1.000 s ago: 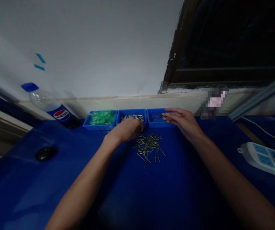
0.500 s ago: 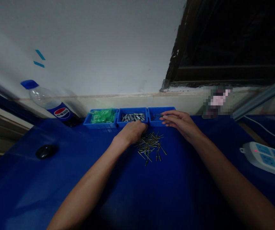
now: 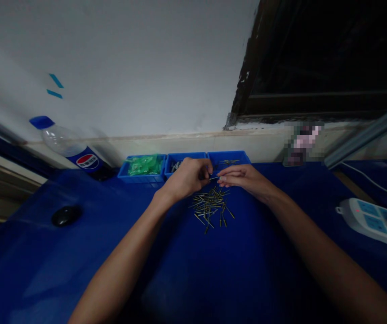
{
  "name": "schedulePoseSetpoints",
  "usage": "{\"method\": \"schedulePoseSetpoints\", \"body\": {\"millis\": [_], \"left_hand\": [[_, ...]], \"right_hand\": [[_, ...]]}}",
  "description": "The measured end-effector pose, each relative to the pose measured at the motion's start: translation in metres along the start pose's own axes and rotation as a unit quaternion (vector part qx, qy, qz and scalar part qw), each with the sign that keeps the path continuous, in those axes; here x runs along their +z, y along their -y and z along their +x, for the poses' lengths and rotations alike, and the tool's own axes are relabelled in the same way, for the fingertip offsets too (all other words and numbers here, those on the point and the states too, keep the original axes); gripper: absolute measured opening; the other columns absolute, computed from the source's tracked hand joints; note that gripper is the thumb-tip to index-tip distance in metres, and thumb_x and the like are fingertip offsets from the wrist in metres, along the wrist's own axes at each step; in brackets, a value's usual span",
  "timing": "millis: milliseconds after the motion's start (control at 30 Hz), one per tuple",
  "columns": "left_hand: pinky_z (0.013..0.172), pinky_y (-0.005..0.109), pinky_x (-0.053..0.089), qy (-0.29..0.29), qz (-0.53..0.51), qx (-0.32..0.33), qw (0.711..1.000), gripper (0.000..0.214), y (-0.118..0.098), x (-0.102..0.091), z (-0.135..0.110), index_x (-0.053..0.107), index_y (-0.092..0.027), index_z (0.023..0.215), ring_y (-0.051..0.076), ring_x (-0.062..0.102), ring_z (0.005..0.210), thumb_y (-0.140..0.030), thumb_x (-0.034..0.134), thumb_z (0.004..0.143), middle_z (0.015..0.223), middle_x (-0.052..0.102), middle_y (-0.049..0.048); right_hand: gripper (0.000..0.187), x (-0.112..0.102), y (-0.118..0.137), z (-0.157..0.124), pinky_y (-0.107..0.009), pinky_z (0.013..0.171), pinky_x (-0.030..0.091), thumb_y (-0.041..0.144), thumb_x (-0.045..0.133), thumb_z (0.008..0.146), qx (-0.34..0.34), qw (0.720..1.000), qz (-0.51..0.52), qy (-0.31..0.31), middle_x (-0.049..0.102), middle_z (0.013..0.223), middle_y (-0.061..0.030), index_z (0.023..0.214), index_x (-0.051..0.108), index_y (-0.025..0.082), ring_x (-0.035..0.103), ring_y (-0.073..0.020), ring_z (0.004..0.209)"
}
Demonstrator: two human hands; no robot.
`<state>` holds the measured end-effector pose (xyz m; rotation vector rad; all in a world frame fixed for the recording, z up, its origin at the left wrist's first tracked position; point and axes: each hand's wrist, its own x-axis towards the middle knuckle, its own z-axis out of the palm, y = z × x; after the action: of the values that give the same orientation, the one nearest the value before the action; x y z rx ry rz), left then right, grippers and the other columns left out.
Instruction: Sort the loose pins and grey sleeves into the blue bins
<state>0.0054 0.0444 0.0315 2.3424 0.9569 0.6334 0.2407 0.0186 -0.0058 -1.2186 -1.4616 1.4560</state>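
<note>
A thin metal pin (image 3: 215, 178) spans the small gap between my two hands, just above a pile of pins (image 3: 210, 204) that look like blind rivets. My left hand (image 3: 190, 176) is closed in a pinch at the pin's left end, in front of the middle blue bin (image 3: 183, 156). Fingertips of my right hand (image 3: 242, 179) close on its other end, in front of the right blue bin (image 3: 243, 157). Several pins (image 3: 230, 161) lie in that right bin. My left hand covers most of the silver metal pieces (image 3: 176, 166) in the middle bin.
The left blue bin (image 3: 146, 178) holds a green plastic bag (image 3: 144, 164). A Pepsi bottle (image 3: 87, 159) leans at the back left, with a black computer mouse (image 3: 65, 216) nearer. At right lies a white power strip (image 3: 375, 222). A wall (image 3: 146, 90) stands behind the bins.
My left hand has lifted from the pile, up toward the middle bin. My right hand has come out of the right bin, moving left and nearer, so the hands now meet at a pin.
</note>
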Motion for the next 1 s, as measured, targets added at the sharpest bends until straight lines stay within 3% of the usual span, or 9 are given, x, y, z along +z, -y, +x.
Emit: {"method": "schedulePoseSetpoints", "body": {"millis": [300, 400, 500, 600, 700, 833, 1000], "left_hand": [[0.068, 0.027, 0.049, -0.012, 0.019, -0.019, 1.0, 0.018, -0.006, 0.003, 0.0, 0.069, -0.016, 0.096, 0.014, 0.067, 0.073, -0.01, 0.07, 0.079, 0.084, 0.075, 0.0028], [0.067, 0.028, 0.047, 0.027, 0.108, -0.061, 0.992, 0.02, -0.007, 0.003, -0.002, 0.07, -0.016, 0.099, 0.017, 0.068, 0.074, -0.011, 0.072, 0.08, 0.084, 0.075, 0.0047], [0.069, 0.03, 0.048, 0.088, 0.197, -0.101, 0.971, 0.021, -0.007, 0.007, -0.004, 0.072, -0.015, 0.098, 0.02, 0.069, 0.079, -0.007, 0.069, 0.08, 0.086, 0.075, 0.0076], [0.07, 0.031, 0.05, 0.136, 0.246, -0.118, 0.952, 0.023, -0.011, 0.016, -0.006, 0.073, -0.015, 0.098, 0.024, 0.072, 0.084, -0.002, 0.06, 0.084, 0.088, 0.074, 0.0115], [0.073, 0.034, 0.052, 0.149, 0.263, -0.122, 0.945, 0.029, -0.014, 0.024, -0.006, 0.073, -0.015, 0.1, 0.027, 0.074, 0.087, 0.0, 0.051, 0.089, 0.086, 0.074, 0.0135], [0.074, 0.036, 0.053, 0.143, 0.264, -0.109, 0.948, 0.029, -0.013, 0.026, -0.005, 0.073, -0.015, 0.103, 0.028, 0.074, 0.086, -0.001, 0.051, 0.089, 0.087, 0.074, 0.0143], [0.068, 0.031, 0.048, 0.09, 0.18, -0.045, 0.979, 0.028, -0.01, 0.016, -0.003, 0.071, -0.016, 0.102, 0.021, 0.069, 0.074, -0.001, 0.06, 0.081, 0.081, 0.074, 0.0069]], "right_hand": [[0.017, 0.008, -0.009, 0.004, -0.047, 0.086, 0.062, 0.035, 0.087, 0.073, -0.024, 0.998, 0.032, -0.052, 0.082, 0.084, -0.0058, 0.087, 0.083, 0.028, 0.078, -0.0261, 0.084], [0.017, 0.004, -0.003, 0.004, -0.049, 0.089, 0.061, 0.035, 0.087, 0.071, -0.045, 0.992, 0.021, -0.117, 0.082, 0.083, -0.0054, 0.086, 0.081, 0.027, 0.078, -0.0262, 0.083], [0.03, -0.004, 0.006, 0.002, -0.05, 0.094, 0.06, 0.036, 0.088, 0.071, -0.069, 0.979, 0.01, -0.19, 0.083, 0.091, -0.0069, 0.099, 0.081, 0.025, 0.078, -0.028, 0.091], [0.037, -0.01, 0.012, 0.0, -0.05, 0.094, 0.06, 0.039, 0.087, 0.074, -0.071, 0.973, -0.006, -0.218, 0.084, 0.096, -0.009, 0.107, 0.079, 0.024, 0.079, -0.0301, 0.095], [0.032, -0.013, 0.013, 0.0, -0.05, 0.09, 0.061, 0.039, 0.084, 0.077, -0.064, 0.975, -0.016, -0.213, 0.083, 0.096, -0.0094, 0.105, 0.079, 0.024, 0.079, -0.0304, 0.094], [0.027, -0.014, 0.012, 0.0, -0.048, 0.088, 0.061, 0.037, 0.082, 0.078, -0.053, 0.979, -0.015, -0.196, 0.082, 0.094, -0.0086, 0.102, 0.08, 0.025, 0.078, -0.0285, 0.091], [0.023, -0.011, 0.008, 0.0, -0.043, 0.079, 0.06, 0.037, 0.079, 0.08, -0.062, 0.988, -0.05, -0.134, 0.082, 0.088, -0.0068, 0.099, 0.08, 0.025, 0.077, -0.0249, 0.082]]}}
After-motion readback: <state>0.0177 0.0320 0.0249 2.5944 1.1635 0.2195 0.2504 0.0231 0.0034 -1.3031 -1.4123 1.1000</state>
